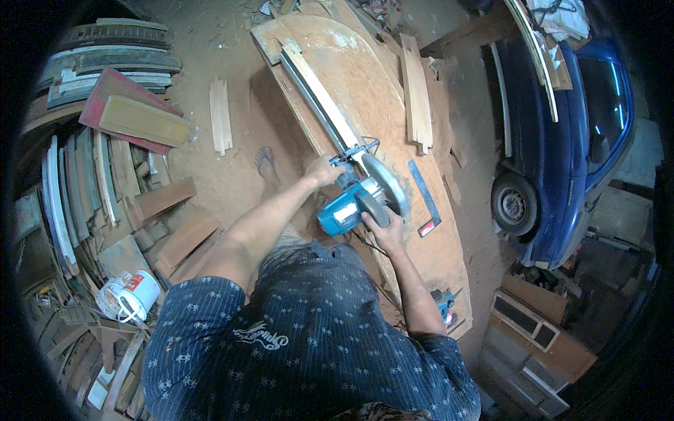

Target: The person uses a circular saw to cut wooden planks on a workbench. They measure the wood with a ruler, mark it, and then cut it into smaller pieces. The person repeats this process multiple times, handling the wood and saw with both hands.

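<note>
A teal circular saw (342, 212) with a dark handle and a round blade guard rests tilted at the near end of a long narrow board (309, 77). My right hand (388, 234) is closed round its rear handle. At the front of the saw, by its base, my left hand (323, 172) is closed; its fingertips are partly hidden. The board lies lengthwise on a large wooden worktable (354, 63), along its left side. To the right of the saw lies a try square (424, 195) with a dark blade.
Light planks (415, 98) lie along the table's right side. A teal power tool (444, 303) sits at its near corner. Stacked boards (116, 59) and a white bucket (138, 295) are at left. More planks (220, 116) lie on the floor. A blue car (562, 140) stands at right.
</note>
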Tool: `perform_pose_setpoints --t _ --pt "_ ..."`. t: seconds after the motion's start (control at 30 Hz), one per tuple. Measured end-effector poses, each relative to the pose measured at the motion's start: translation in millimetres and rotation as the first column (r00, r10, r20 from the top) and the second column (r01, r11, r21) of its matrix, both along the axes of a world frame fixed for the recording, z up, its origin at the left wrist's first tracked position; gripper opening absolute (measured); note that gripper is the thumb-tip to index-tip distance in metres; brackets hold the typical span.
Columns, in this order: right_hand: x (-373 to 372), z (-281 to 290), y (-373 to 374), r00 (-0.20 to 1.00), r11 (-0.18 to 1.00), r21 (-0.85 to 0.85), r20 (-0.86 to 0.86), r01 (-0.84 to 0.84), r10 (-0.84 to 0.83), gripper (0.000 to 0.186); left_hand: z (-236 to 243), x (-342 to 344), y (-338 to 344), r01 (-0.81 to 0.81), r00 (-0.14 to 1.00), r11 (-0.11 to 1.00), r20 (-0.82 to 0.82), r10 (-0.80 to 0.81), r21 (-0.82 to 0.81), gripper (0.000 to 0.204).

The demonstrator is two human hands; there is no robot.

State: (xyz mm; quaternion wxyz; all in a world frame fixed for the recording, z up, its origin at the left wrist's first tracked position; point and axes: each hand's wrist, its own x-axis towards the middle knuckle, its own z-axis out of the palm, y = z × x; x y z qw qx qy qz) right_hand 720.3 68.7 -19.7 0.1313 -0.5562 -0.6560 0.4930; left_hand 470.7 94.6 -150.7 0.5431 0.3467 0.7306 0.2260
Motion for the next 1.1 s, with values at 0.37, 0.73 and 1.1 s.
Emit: perform_pose_setpoints --t 0.37,0.73,1.1 --pt "-7.1 -10.4 5.2 1.0 1.0 -0.016 0.003 -0.011 0.011 0.039 12.0 -15.8 4.8 0.016 0.999 0.999 0.031 -0.015 -0.041 0.046" --pt "-26.0 -5.8 12.2 1.0 1.0 0.024 0.005 -0.019 0.019 0.036 7.4 -25.8 10.2 -0.008 1.0 1.0 0.0 0.008 0.015 0.036" --pt "-38.7 -17.7 22.5 0.999 1.0 0.012 -0.021 -0.028 0.029 0.036 14.7 -45.5 18.3 -0.009 1.0 1.0 -0.004 0.009 0.013 0.04"
